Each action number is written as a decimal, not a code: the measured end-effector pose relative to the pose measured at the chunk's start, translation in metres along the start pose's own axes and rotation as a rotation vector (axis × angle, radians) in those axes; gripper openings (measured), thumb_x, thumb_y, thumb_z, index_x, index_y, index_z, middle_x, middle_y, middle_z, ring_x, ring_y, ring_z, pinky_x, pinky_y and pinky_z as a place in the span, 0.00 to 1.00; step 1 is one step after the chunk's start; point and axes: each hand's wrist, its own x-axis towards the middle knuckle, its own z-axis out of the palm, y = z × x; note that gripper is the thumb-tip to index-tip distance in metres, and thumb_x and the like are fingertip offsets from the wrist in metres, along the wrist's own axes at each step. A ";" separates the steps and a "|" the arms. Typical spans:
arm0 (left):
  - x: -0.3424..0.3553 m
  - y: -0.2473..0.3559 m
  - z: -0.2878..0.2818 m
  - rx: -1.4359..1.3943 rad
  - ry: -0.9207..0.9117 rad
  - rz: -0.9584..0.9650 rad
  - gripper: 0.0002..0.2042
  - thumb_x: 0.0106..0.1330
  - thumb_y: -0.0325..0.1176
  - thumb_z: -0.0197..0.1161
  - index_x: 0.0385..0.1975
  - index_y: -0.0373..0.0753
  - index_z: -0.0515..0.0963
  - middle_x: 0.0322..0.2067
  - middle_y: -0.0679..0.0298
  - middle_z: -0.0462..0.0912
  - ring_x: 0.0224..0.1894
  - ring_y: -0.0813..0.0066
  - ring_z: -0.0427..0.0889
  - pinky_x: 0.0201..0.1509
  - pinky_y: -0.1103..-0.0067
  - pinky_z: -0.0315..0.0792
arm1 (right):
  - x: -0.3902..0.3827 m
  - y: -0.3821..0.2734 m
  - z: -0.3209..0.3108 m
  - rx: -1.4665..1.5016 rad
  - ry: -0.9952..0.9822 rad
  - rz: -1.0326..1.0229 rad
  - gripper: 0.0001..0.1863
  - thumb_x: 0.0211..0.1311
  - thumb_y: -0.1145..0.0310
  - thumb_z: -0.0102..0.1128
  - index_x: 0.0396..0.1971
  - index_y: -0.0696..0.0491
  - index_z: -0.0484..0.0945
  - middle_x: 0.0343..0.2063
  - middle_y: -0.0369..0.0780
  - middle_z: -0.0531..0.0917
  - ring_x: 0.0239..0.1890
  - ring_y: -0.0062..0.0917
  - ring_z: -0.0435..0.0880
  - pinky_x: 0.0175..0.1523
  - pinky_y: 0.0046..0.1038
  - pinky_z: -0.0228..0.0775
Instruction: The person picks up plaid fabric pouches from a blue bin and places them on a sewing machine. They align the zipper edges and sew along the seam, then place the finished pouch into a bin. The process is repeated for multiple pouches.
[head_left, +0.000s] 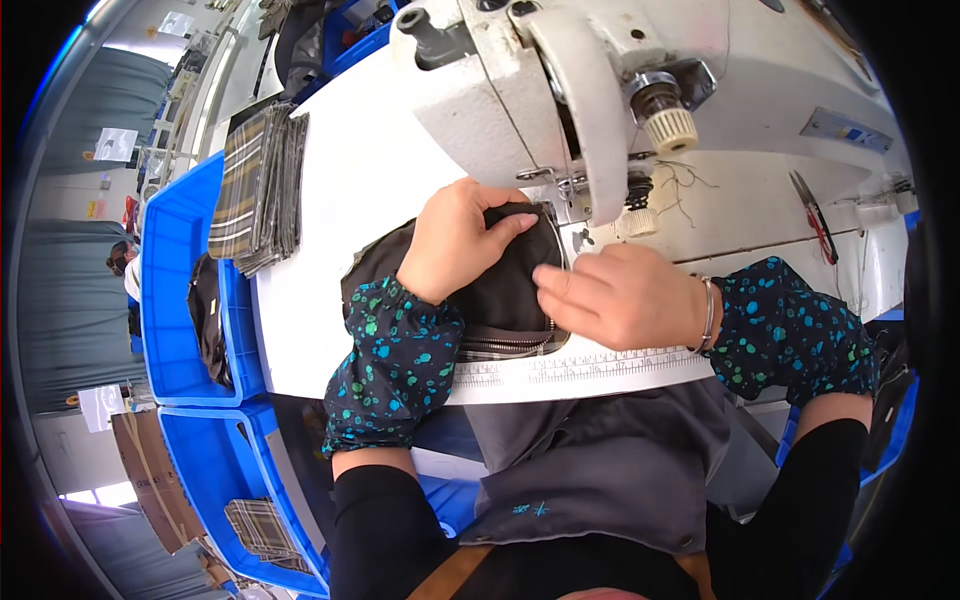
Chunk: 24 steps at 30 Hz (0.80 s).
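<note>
My left hand (460, 235) grips the upper edge of a dark fabric piece (490, 285) near the presser foot (565, 185) of a white sewing machine (480, 100), thumb on top of the cloth. My right hand (615, 300) is at the piece's right side, fingers loosely bent and apart, fingertips on or just beside its edge; its thumb is mostly hidden. A zipper (505, 339) runs along the lower edge, with plaid fabric showing beside it. The piece lies on the white worktable above a printed ruler strip (580, 368).
Stacked plaid panels (255, 185) sit at the left. Blue bins (170, 290) beside the table hold dark and plaid pieces. Scissors (812, 215) and loose threads (680, 190) lie at the right. Another person (125, 260) is in the left background, among cardboard boxes (155, 480) and curtains.
</note>
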 end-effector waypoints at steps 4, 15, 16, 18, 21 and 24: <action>0.000 -0.002 0.001 0.076 0.040 -0.001 0.11 0.62 0.38 0.75 0.38 0.38 0.90 0.30 0.48 0.86 0.31 0.51 0.85 0.37 0.65 0.77 | -0.001 -0.003 0.008 -0.180 -0.033 0.056 0.14 0.51 0.70 0.65 0.38 0.60 0.84 0.41 0.45 0.88 0.31 0.22 0.83 0.32 0.23 0.73; -0.006 0.022 0.000 0.169 0.009 0.037 0.08 0.62 0.36 0.73 0.35 0.40 0.88 0.29 0.56 0.87 0.31 0.52 0.85 0.37 0.64 0.77 | -0.005 -0.015 0.004 -0.183 -0.078 -0.018 0.13 0.52 0.70 0.65 0.35 0.62 0.85 0.37 0.49 0.88 0.24 0.21 0.81 0.27 0.22 0.71; -0.005 0.024 0.000 0.189 0.006 0.023 0.08 0.62 0.37 0.73 0.35 0.40 0.88 0.29 0.56 0.87 0.30 0.53 0.85 0.36 0.64 0.77 | -0.003 -0.014 0.001 -0.177 -0.068 -0.021 0.13 0.50 0.70 0.65 0.34 0.62 0.85 0.34 0.49 0.88 0.24 0.21 0.82 0.26 0.22 0.72; -0.005 0.023 0.002 0.194 0.025 0.023 0.08 0.61 0.37 0.74 0.34 0.41 0.88 0.28 0.56 0.87 0.28 0.53 0.85 0.35 0.64 0.78 | -0.001 -0.014 0.000 -0.172 -0.054 -0.024 0.14 0.49 0.69 0.65 0.33 0.63 0.86 0.31 0.49 0.88 0.24 0.21 0.83 0.26 0.21 0.72; -0.005 0.023 0.004 0.184 0.040 0.012 0.08 0.61 0.38 0.74 0.35 0.42 0.89 0.27 0.56 0.87 0.28 0.53 0.86 0.35 0.64 0.78 | -0.002 -0.015 0.000 -0.180 -0.055 -0.022 0.14 0.50 0.69 0.65 0.33 0.63 0.86 0.33 0.52 0.89 0.23 0.21 0.83 0.26 0.22 0.72; -0.005 0.022 0.006 0.192 0.051 -0.011 0.09 0.61 0.38 0.74 0.36 0.42 0.89 0.26 0.56 0.87 0.29 0.53 0.87 0.36 0.64 0.79 | -0.002 -0.015 0.000 -0.186 -0.063 -0.019 0.13 0.52 0.68 0.64 0.34 0.62 0.86 0.34 0.53 0.89 0.22 0.22 0.83 0.26 0.22 0.73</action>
